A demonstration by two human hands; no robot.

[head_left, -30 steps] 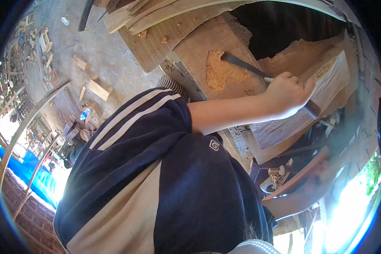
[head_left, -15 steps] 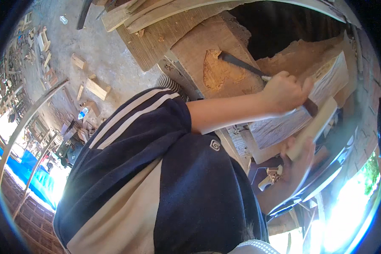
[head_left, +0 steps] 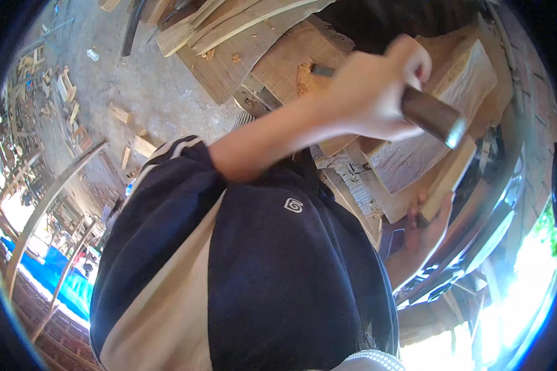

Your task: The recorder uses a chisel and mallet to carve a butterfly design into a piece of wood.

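The left hand [head_left: 377, 93] is gripping a chisel [head_left: 414, 105], fingers clamped on its handle, blade pointing upper-left toward the wood block [head_left: 458, 93]. Versus earlier, it is raised nearer. The right hand [head_left: 424, 238] is clasping a block edge.

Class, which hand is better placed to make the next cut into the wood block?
Probably the left. The left hand already grips the chisel, with its blade towards the wood block. The right hand sits lower, against the block's edge.
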